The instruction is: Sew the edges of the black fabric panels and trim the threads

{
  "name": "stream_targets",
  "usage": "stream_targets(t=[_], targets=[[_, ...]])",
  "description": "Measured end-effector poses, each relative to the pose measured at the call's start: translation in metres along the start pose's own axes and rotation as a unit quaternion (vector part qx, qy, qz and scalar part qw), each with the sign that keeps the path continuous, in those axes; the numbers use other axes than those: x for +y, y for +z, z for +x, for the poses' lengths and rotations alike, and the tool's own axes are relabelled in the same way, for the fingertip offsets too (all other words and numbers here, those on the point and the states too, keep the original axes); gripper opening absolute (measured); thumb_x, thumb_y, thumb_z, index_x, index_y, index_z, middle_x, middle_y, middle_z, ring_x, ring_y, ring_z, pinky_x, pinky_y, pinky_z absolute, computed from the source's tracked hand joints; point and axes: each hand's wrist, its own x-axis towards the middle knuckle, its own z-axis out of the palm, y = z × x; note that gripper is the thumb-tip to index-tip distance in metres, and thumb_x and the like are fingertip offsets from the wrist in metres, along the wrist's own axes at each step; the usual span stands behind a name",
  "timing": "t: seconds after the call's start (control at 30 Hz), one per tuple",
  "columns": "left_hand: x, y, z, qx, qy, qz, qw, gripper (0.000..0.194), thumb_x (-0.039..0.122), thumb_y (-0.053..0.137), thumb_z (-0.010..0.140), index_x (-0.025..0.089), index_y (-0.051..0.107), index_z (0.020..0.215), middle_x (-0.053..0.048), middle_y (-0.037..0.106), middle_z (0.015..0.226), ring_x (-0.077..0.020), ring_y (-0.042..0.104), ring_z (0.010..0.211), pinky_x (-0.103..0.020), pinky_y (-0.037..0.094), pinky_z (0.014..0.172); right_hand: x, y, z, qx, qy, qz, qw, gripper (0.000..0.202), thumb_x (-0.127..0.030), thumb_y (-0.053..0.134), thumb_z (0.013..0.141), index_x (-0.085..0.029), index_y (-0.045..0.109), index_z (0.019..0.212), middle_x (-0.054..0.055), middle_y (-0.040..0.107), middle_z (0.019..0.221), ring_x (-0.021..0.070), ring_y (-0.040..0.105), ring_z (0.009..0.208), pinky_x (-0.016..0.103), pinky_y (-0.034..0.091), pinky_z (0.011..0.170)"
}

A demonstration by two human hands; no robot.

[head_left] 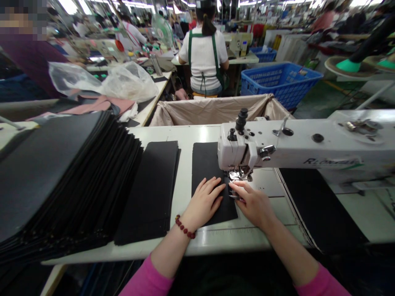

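Observation:
A black rectangular panel [207,162] lies on the sewing machine bed, its right edge at the presser foot [236,176]. My left hand [206,200] rests flat on this panel with its fingers spread. My right hand [254,203] is closed at the panel's right edge, just in front of the presser foot. Small metal blades, apparently thread snips [233,196], stick out under its fingers; the rest of them is hidden by the hand. The white sewing machine [296,146] reaches in from the right above the panel.
Left of the panel lie a low stack of black panels [149,185] and a tall, leaning pile [55,172]. More black panels [321,205] lie to the right. Behind the table are a cloth-lined bin [210,112], a blue basket [277,82] and a seated person [203,57].

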Motion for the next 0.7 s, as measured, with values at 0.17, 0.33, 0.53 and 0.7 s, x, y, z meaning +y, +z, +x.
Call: stream_targets(t=[0.17, 0.33, 0.53, 0.7], targets=[[-0.001, 0.0007, 0.0, -0.005, -0.005, 0.004, 1.0, 0.039, 0.021, 0.047, 0.095, 0.025, 0.047, 0.135, -0.006, 0.045, 0.145, -0.0229, 0.036, 0.138, -0.049, 0.024, 0.117, 0.0006, 0.0009, 0.0, 0.002, 0.001, 0.0, 1.0, 0.051, -0.02, 0.053, 0.088, -0.031, 0.047, 0.137, 0.002, 0.053, 0.137, 0.0211, 0.061, 0.106, 0.033, 0.052, 0.085], [-0.0012, 0.0016, 0.0004, -0.001, -0.011, 0.004, 1.0, 0.039, 0.021, 0.047, 0.095, 0.025, 0.048, 0.134, -0.006, 0.046, 0.144, -0.0229, 0.036, 0.137, -0.048, 0.023, 0.118, 0.001, 0.0007, -0.0003, -0.003, 0.002, 0.002, 1.0, 0.05, -0.02, 0.053, 0.089, -0.031, 0.047, 0.137, 0.001, 0.052, 0.137, 0.021, 0.061, 0.107, 0.034, 0.051, 0.087], [-0.0013, 0.0009, 0.0009, 0.006, -0.012, 0.0, 1.0, 0.04, 0.02, 0.048, 0.094, 0.025, 0.048, 0.134, -0.006, 0.047, 0.143, -0.0229, 0.037, 0.137, -0.049, 0.023, 0.117, 0.0009, 0.0003, -0.0006, -0.001, -0.001, 0.0, 1.0, 0.051, -0.019, 0.053, 0.089, -0.031, 0.047, 0.137, 0.002, 0.052, 0.137, 0.0214, 0.061, 0.106, 0.034, 0.051, 0.087], [-0.0021, 0.0024, 0.0008, 0.004, -0.013, 0.003, 1.0, 0.041, 0.02, 0.049, 0.094, 0.025, 0.048, 0.134, -0.006, 0.045, 0.145, -0.0233, 0.036, 0.137, -0.049, 0.023, 0.117, 0.0012, 0.0006, -0.0005, 0.0, -0.001, 0.006, 1.0, 0.049, -0.02, 0.053, 0.089, -0.031, 0.047, 0.137, 0.002, 0.053, 0.137, 0.0214, 0.06, 0.108, 0.034, 0.05, 0.089]])
